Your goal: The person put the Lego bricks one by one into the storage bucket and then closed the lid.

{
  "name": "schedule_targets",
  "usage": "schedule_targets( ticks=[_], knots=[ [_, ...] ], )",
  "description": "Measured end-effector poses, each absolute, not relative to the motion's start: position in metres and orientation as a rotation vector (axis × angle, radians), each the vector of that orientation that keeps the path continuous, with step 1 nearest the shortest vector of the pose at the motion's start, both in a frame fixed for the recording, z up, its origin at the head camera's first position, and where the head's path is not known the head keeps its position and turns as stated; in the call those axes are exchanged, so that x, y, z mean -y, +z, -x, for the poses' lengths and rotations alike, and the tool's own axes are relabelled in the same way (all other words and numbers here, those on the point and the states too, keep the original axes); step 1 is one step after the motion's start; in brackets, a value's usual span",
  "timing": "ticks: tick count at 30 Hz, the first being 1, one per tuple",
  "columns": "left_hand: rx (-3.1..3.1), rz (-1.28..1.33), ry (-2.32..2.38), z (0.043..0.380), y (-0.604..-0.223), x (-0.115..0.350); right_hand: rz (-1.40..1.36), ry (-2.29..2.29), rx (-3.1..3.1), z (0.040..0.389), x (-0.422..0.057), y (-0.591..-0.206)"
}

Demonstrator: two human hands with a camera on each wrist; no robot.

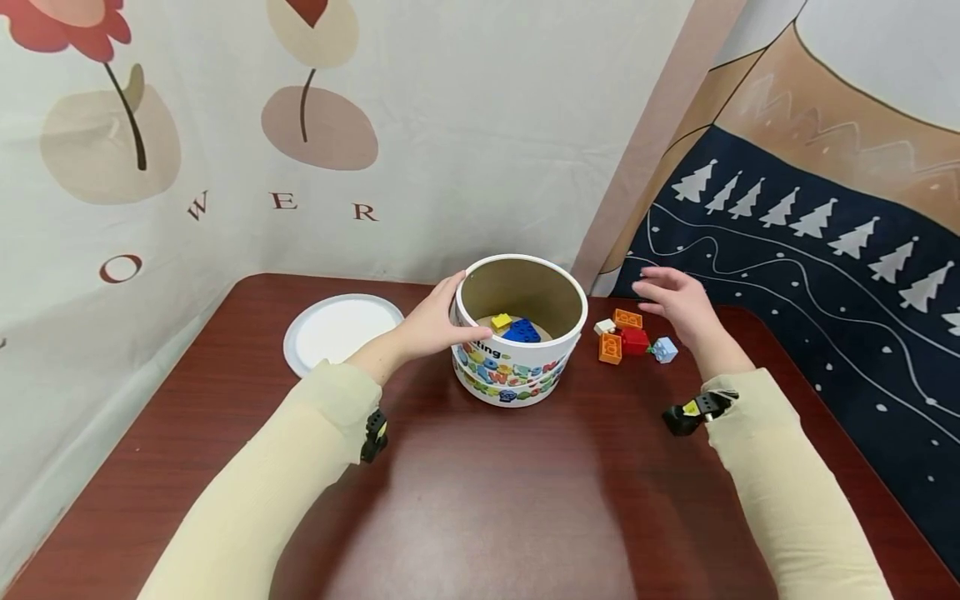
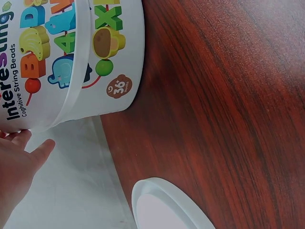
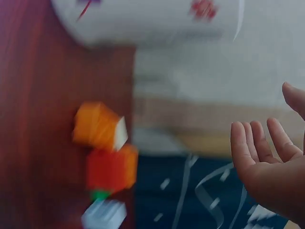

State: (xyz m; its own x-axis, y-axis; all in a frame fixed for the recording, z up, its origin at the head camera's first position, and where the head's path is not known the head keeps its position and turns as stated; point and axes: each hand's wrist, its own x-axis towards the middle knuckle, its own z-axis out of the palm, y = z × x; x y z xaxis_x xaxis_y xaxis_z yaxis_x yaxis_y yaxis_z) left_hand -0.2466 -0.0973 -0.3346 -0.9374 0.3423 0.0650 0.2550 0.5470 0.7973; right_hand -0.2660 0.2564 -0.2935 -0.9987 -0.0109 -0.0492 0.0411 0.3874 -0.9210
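Note:
A white bucket (image 1: 517,375) with a colourful printed band stands upright on the table, uncovered. Inside it lie a blue brick (image 1: 522,332) and a yellow brick (image 1: 501,322). My left hand (image 1: 427,321) holds the bucket's left side near the rim, thumb toward the front; in the left wrist view its fingertips (image 2: 21,137) meet the bucket wall. Above the bricks right of the bucket, my right hand (image 1: 678,304) hangs in the air with fingers apart, holding nothing. Below it are orange bricks (image 1: 611,348), a red brick (image 1: 634,341), a white brick (image 1: 604,327) and a light blue block (image 1: 664,350).
A round white lid (image 1: 341,333) lies on the table left of the bucket. The dark red wooden table (image 1: 480,500) ends at a pale printed cloth (image 1: 480,125) behind and a dark blue tree-patterned cloth (image 1: 795,267) on the right.

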Motion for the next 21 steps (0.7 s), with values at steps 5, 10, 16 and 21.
schedule_targets(
  ticks=[5,10,16,21],
  knots=[
    [-2.663,-0.528,1.37,0.248,-0.337,0.098,-0.321,-1.578,-2.623,0.268,-0.287,-0.326],
    [-2.673,-0.534,1.363,0.249,-0.338,0.098,-0.504,-1.547,-2.599,0.265,-0.315,-0.354],
    [-2.676,-0.529,1.347,0.248,-0.336,0.097,-0.622,-1.524,-2.558,0.265,-0.332,-0.377],
    [-2.679,-0.545,1.352,0.248,-0.335,0.097,-0.621,-1.488,-2.517,0.264,-0.331,-0.387]
  ],
)
